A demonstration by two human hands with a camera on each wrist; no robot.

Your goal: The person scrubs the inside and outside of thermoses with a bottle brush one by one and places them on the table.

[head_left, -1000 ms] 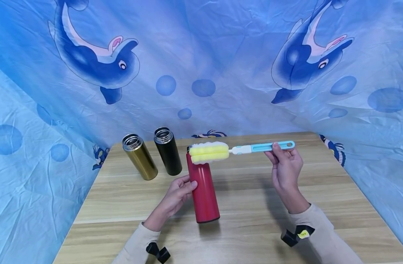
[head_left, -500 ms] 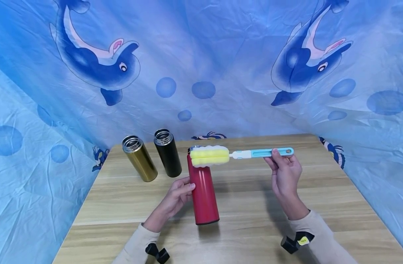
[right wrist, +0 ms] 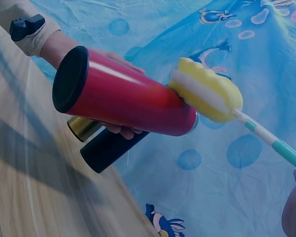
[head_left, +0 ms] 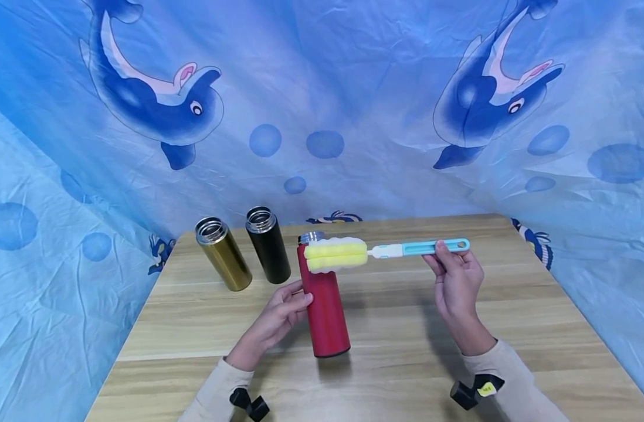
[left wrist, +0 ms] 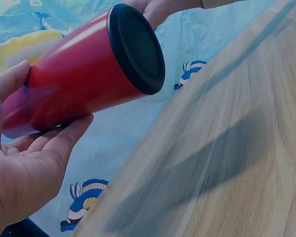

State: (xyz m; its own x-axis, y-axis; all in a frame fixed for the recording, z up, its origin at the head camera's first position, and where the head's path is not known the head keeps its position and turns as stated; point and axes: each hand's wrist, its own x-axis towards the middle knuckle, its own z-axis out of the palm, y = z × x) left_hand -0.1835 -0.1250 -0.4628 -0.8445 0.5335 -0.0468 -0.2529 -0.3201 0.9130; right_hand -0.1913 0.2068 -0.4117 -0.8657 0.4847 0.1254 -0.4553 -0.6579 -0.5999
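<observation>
My left hand (head_left: 284, 313) grips a red thermos bottle (head_left: 326, 310) around its side, fingers and thumb wrapped about it in the left wrist view. The bottle is tilted, held above the table, its steel mouth uncapped and pointing away. My right hand (head_left: 457, 278) pinches the blue end of a bottle brush (head_left: 389, 251) between thumb and fingers. The brush lies level across the front of the bottle's upper part in the head view. Its yellow-and-white sponge head (right wrist: 207, 91) overlaps the bottle near the mouth in the right wrist view.
A gold bottle (head_left: 224, 255) and a black bottle (head_left: 269, 246) stand uncapped at the back left of the wooden table (head_left: 195, 351). A blue curtain (head_left: 385, 117) with printed dolphins hangs behind the table and at both sides.
The brush has sunk slightly toward the person, so more of the red bottle's steel mouth shows above the sponge. Both hands keep their holds, and the two standing bottles stay put.
</observation>
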